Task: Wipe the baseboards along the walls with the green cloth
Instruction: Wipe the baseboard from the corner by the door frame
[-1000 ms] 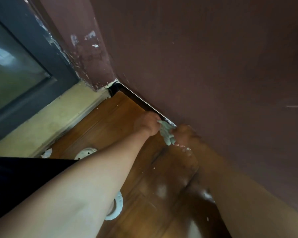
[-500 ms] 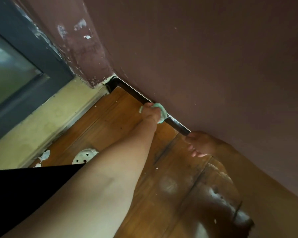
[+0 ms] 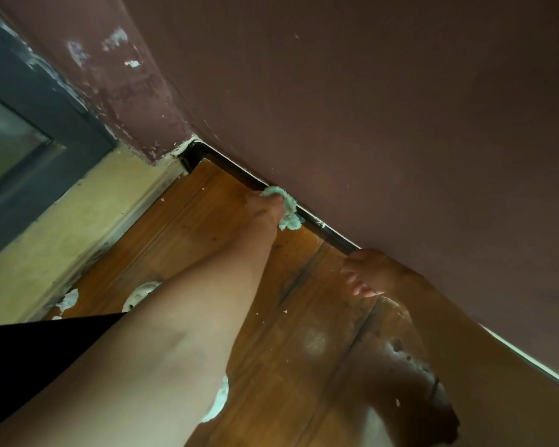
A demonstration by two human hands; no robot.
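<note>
Wooden floor (image 3: 304, 350), one dark baseboard (image 3: 331, 233): left hand (image 3: 262, 210) clutches one green cloth (image 3: 288, 209) against it; right hand (image 3: 371, 269) relaxed.

Two hands: left hand (image 3: 263, 212), right hand (image 3: 373, 269). One cloth (image 3: 287, 210), bunched in the left fingers (image 3: 255, 198). One baseboard (image 3: 328, 232), just beyond both sets of fingertips. Two walls, a broad wall (image 3: 400, 108) above the fingers and a narrow wall (image 3: 136, 101) past them. One dark frame (image 3: 46, 108), well left of the fingers. Probably two white discs, both well behind the left fingers: one disc (image 3: 141, 295) and a second disc (image 3: 219, 402), which is mostly hidden under the forearm. One white scrap (image 3: 68, 300) beside the first.
</note>
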